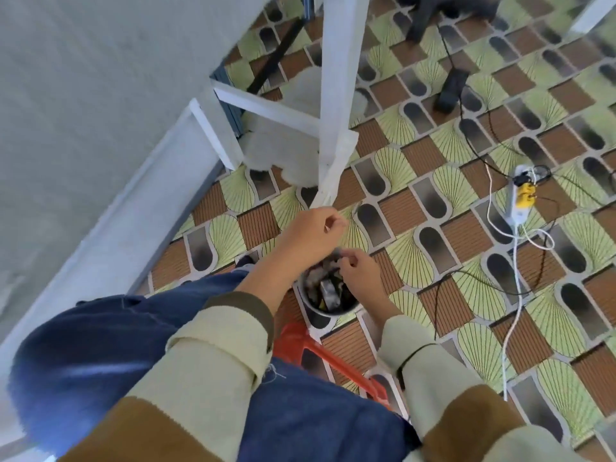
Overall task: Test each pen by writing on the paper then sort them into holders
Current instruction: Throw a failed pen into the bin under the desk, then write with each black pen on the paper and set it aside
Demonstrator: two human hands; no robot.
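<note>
Since no pen or sheet of paper can be made out for certain, the task's thing here is the round holder [329, 313]. It sits on the patterned floor [401, 208], directly beneath the right hand [360, 273] and a little nearer the body than the left hand [311, 236]. Its contents are a blur of dark and grey pieces with a yellow fleck. They may be pens, but that cannot be told.

The right hand's fingers curl down over the holder's far rim and seem to nip at something; whether they have it is unclear. The left hand hangs just beyond, thumb against bent fingertips, and what it holds, if anything, cannot be told either.

This looks like the fetching step, drawing one pen from the pot before testing it. The next move likely calls for a clean pinch on a single piece, a straight lift, then a carry to paper that is out of sight.

Just beyond the left hand stands a white table leg [336, 95], with the table top [83, 95] to that hand's left. A red stool [293, 340] lies bodyward of the holder. Right of the right hand the floor is open as far as the cables [515, 243] and power strip [515, 208], well apart.
</note>
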